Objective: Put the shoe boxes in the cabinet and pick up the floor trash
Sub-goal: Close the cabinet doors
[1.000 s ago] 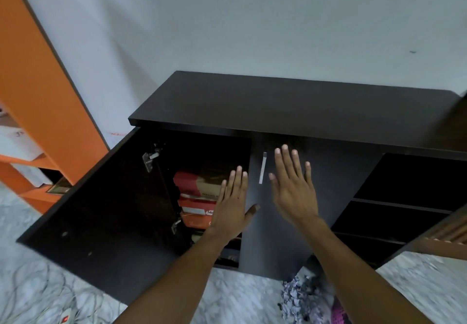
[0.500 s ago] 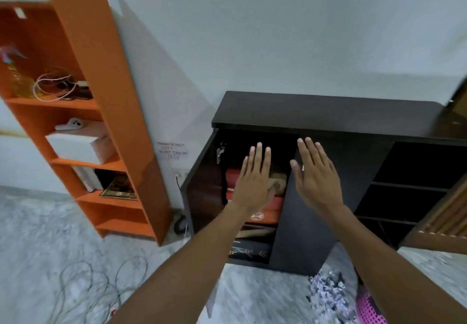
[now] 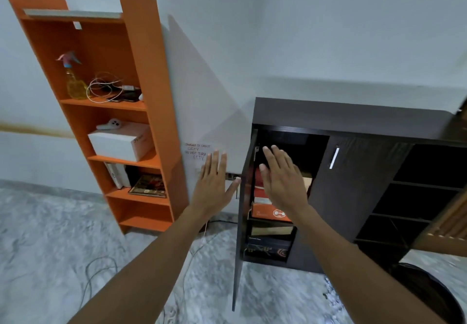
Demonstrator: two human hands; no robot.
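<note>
A dark brown cabinet (image 3: 353,118) stands against the wall with its left door (image 3: 241,222) swung open, seen edge-on. Inside, several shoe boxes are stacked: an orange box (image 3: 269,213) in the middle, a dark box (image 3: 267,247) at the bottom. My left hand (image 3: 213,184) is flat and spread, just left of the open door's edge, holding nothing. My right hand (image 3: 283,179) is also flat and spread, in front of the open compartment, covering the upper boxes. Shredded paper trash (image 3: 332,296) lies on the floor by the cabinet's base.
An orange shelf unit (image 3: 141,111) stands to the left with a white box, books, cables and a spray bottle. Loose cables (image 3: 101,270) run over the marble floor. The cabinet's right door (image 3: 353,184) is closed; open shelves lie further right. A dark round bin (image 3: 429,290) sits at lower right.
The view has swung left and pulled back, bringing the orange shelf unit in. The cabinet's left door has swung from wide open to nearly edge-on. Both hands stay spread and empty.
</note>
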